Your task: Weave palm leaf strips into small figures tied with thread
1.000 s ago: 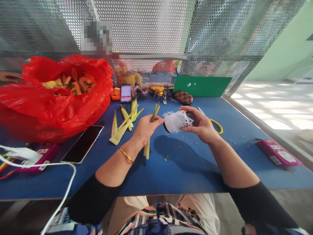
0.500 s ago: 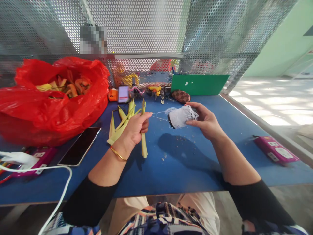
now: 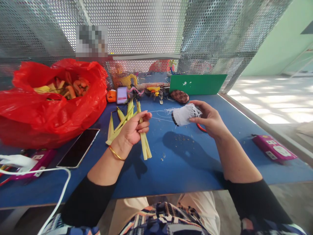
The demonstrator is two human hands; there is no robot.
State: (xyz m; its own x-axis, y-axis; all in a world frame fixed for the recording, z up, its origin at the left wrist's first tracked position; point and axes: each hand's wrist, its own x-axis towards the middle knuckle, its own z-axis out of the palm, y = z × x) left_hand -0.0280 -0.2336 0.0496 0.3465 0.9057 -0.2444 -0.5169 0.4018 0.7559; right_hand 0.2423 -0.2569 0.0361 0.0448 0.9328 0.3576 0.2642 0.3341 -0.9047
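Left of the frame's centre, the left hand (image 3: 137,127) keeps a closed grip on pale husk strips (image 3: 146,149); right of centre, the right hand (image 3: 209,119) grips a white thread spool (image 3: 183,116), threads (image 3: 169,111) stretching leftward. Farther back, upper right of centre, stands a green board (image 3: 200,84).

a black phone (image 3: 79,148) near a white cable (image 3: 69,177), a checkered pouch (image 3: 180,97) by a green panel (image 3: 200,85)

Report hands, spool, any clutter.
Left hand gripping husk strips, thread at fingertips. Right hand holding white thread spool. Red loop partly hidden by right hand.
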